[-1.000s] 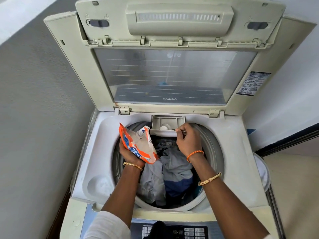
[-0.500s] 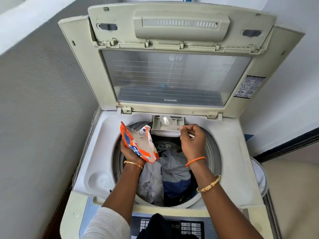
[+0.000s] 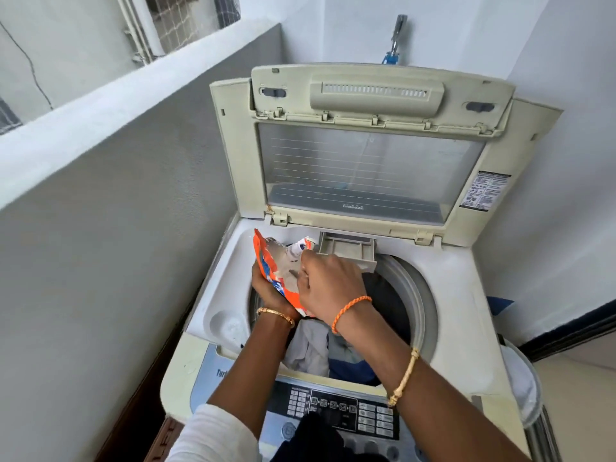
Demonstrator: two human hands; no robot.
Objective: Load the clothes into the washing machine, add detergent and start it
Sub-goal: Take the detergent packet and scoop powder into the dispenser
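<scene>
The top-loading washing machine (image 3: pixel 473 321) stands with its lid (image 3: pixel 366 168) up. Grey, white and blue clothes (image 3: pixel 310 348) lie in the drum. At the back rim the small detergent drawer (image 3: pixel 346 246) is pulled out. My left hand (image 3: pixel 266 291) grips an orange detergent packet (image 3: pixel 270 261) from below, over the drum's left edge. My right hand (image 3: pixel 330 285) is at the packet's open mouth with its fingers curled down into it. The small scoop it pinched earlier is hidden inside the packet.
The control panel (image 3: pixel 336 411) runs along the machine's front edge, below my arms. A grey wall (image 3: pixel 100 261) stands close on the left. A tap (image 3: pixel 396 38) sits on the wall behind the lid. A round white basket (image 3: pixel 523 388) stands at the right.
My right hand has left the detergent drawer and moved left into the packet's mouth. The left hand has kept hold of the packet. The camera has pulled back and tilted up.
</scene>
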